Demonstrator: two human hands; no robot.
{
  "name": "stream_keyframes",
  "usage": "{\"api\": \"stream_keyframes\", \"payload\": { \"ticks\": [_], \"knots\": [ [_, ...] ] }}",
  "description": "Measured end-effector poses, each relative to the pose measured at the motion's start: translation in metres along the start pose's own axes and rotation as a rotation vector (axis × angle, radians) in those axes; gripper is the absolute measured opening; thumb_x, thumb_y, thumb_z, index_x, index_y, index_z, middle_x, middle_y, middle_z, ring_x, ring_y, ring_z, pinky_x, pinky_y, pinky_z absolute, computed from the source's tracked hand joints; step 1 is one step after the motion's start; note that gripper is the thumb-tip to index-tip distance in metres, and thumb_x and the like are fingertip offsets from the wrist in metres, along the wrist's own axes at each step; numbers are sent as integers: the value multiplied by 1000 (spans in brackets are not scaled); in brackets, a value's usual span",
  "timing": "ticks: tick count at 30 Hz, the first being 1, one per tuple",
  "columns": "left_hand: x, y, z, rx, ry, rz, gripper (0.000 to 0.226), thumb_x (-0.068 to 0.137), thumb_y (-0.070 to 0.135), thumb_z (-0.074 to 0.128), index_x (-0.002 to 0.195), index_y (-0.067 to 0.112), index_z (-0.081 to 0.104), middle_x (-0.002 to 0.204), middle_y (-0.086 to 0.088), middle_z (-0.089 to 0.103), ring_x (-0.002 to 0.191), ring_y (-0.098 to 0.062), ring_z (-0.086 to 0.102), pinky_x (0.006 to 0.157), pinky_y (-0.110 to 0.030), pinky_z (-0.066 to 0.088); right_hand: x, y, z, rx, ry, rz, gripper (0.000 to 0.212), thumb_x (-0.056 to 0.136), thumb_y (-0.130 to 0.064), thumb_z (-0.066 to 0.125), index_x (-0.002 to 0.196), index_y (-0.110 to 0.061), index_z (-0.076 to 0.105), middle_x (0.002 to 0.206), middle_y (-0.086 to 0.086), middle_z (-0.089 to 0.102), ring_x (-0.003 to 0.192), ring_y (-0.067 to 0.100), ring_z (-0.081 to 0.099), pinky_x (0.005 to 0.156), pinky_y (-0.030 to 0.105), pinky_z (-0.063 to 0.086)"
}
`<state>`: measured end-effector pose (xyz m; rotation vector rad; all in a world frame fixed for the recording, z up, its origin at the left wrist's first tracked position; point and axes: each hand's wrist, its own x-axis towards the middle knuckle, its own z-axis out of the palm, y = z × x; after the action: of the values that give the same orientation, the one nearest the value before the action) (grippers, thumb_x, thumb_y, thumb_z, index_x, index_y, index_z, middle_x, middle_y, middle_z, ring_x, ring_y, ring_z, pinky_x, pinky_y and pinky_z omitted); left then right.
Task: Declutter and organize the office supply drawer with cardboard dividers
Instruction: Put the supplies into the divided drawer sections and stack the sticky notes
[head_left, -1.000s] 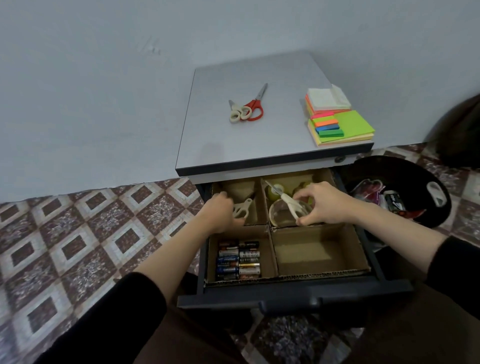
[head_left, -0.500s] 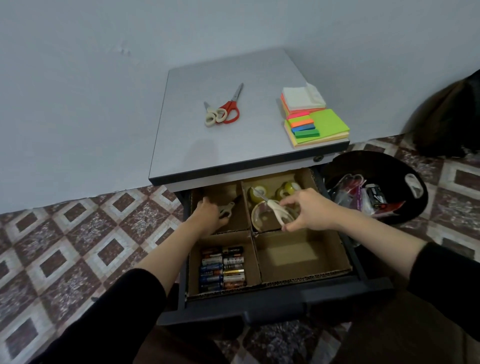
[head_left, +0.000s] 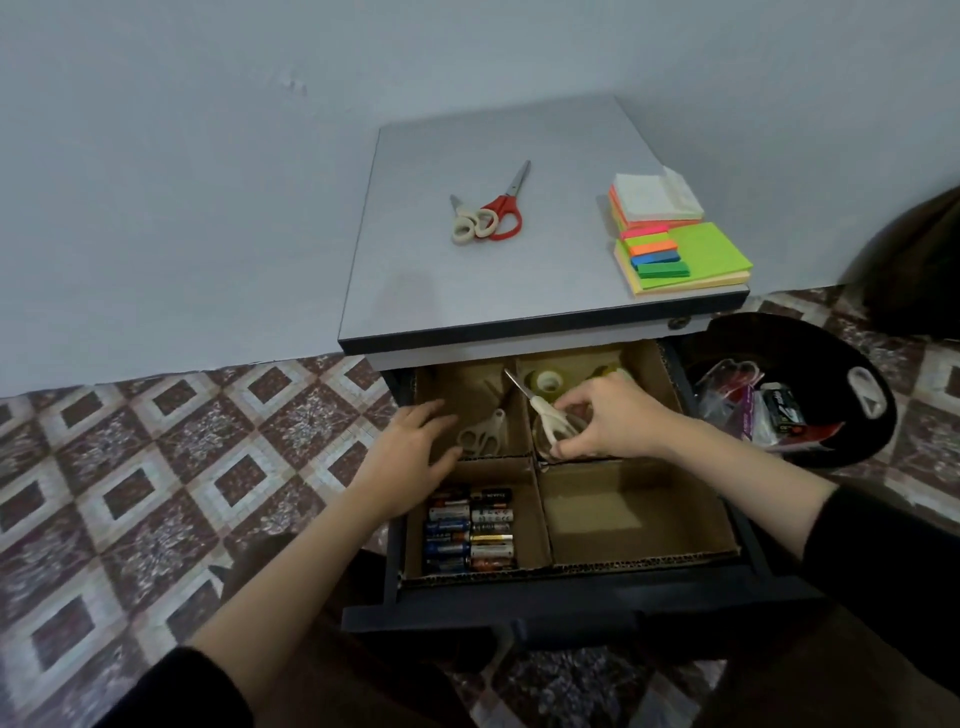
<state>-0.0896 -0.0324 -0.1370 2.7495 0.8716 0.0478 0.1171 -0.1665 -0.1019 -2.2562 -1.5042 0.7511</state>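
left hand (head_left: 415, 448) — fingers loose (at drawer (head_left: 571, 608) edge) | right hand (head_left: 609, 422) — pinching cream scissors (head_left: 541, 408)

A black bin (head_left: 841, 452) holding plastic wrappers (head_left: 727, 384) stands on the patterned tile floor (head_left: 156, 467), near a pale grey wall (head_left: 182, 182).

No wording is legible anywhere in the frame. Printed labels wrap the batteries (head_left: 470, 535) at 6 o'clock in the drawer (head_left: 571, 605), and white marks cross a black packet (head_left: 783, 410) in the bin (head_left: 841, 448) at 3 o'clock; both are too blurred to read.
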Motion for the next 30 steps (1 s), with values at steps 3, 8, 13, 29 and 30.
{"api": "stream_keyframes", "payload": {
  "ticks": [3, 8, 13, 29, 30],
  "knots": [
    [-24, -16, 8, -36, 23, -54, 54, 95, 38, 46, 144, 19, 33, 155, 2, 15, 143, -18, 9, 115, -30, 12, 11, -15, 9, -10, -7, -39, 40, 70, -39, 76, 106, -21, 69, 87, 1, 67, 72, 15, 55, 61, 26, 42],
    [-38, -25, 22, -190, 52, -71, 64, 95, 35, 47, 148, 12, 19, 156, 0, 13, 143, -14, 9, 111, -19, 5, 32, -40, 21, -45, -38, -94, 40, 75, -34, 75, 109, -14, 66, 80, -3, 62, 59, 5, 50, 49, 13, 33],
    [-40, -30, 28, -197, 115, -52, 58, 96, 29, 46, 145, 7, 25, 154, -5, 21, 142, -17, 14, 112, -19, 6, 53, -53, 27, -216, -28, -116, 47, 73, -39, 74, 110, -11, 65, 89, -1, 60, 69, 9, 53, 55, 18, 42],
    [-40, -29, 32, -266, 148, -31, 55, 97, 16, 40, 146, 5, 20, 156, -6, 15, 143, -16, 6, 111, -15, -2, 89, -61, 73, -350, -111, -5, 40, 79, -33, 73, 107, -6, 62, 108, 13, 59, 89, 25, 60, 74, 32, 51],
    [-40, -29, 33, -268, 151, -31, 55, 97, 16, 39, 147, 5, 20, 156, -5, 14, 143, -15, 6, 111, -15, -2, 89, -59, 73, -354, -117, -1, 38, 79, -33, 73, 104, -7, 63, 107, 13, 59, 87, 24, 60, 72, 31, 50]
  ]
}}
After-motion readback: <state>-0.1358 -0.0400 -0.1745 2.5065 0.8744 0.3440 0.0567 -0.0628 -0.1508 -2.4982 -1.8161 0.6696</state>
